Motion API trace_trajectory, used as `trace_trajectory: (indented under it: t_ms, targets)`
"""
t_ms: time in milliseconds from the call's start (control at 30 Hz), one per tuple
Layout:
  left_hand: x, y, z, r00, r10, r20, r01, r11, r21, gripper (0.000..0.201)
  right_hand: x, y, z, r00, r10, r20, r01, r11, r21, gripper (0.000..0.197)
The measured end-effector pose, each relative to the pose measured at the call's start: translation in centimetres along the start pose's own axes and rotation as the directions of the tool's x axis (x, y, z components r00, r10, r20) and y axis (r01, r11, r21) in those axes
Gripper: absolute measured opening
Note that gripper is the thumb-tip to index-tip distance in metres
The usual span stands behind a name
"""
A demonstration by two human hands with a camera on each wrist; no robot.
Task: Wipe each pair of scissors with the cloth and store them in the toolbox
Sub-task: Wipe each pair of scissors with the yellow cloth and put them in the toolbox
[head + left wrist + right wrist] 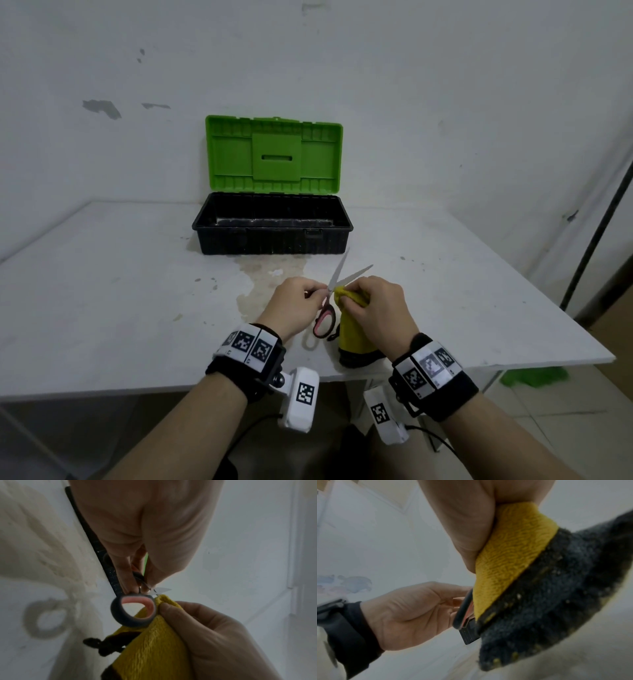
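Pinching the open scissors (pixel 334 291) near the pivot above the surface (pixel 102 291), the left hand (pixel 294 301) steadies them; the right hand (pixel 373 308) grips the cloth (pixel 352 332) against one blade, whose edge could cut fingers or snag fabric.

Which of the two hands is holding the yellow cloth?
The right hand grips the cloth; the left hand holds the pink-handled scissors instead.
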State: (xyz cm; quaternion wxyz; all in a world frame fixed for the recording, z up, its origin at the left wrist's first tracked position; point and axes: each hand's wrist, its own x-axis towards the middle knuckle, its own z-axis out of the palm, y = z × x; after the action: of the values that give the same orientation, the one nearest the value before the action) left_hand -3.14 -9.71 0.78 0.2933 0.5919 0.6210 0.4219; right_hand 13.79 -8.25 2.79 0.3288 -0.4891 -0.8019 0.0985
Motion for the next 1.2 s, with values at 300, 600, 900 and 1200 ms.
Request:
trace_trajectory:
  t_ms: [300,600,900,1200]
  targets:
    - [0.0,0.4,0.1,0.989,0.064,-0.134,-0.042,0.987,0.156,0.01,-0.5,-0.5,-0.8,0.999,0.002,0.042,0.001,0.999,-0.054,0.018]
    - [-0.4,1.2,1.1,0.976,0.168,-0.139,-0.135,0.967,0.217,0.006,-0.1,-1.6,-0.2,0.993,-0.082,0.09,0.095,0.984,-0.154,0.02]
    - [-0.6,0.9,0.9,0.984,0.112,-0.137,-0.076,0.966,0.248,0.009,1.5,-0.1,-3.0,0.993,0.12,-0.015,-0.121,0.982,-0.143,0.024]
    - [-0.6,1.8,1.7,0.985,0.13,-0.111,-0.099,0.964,0.247,0.007,0.5,-1.9,-1.1,0.995,0.038,0.088,-0.021,0.983,-0.183,0.022]
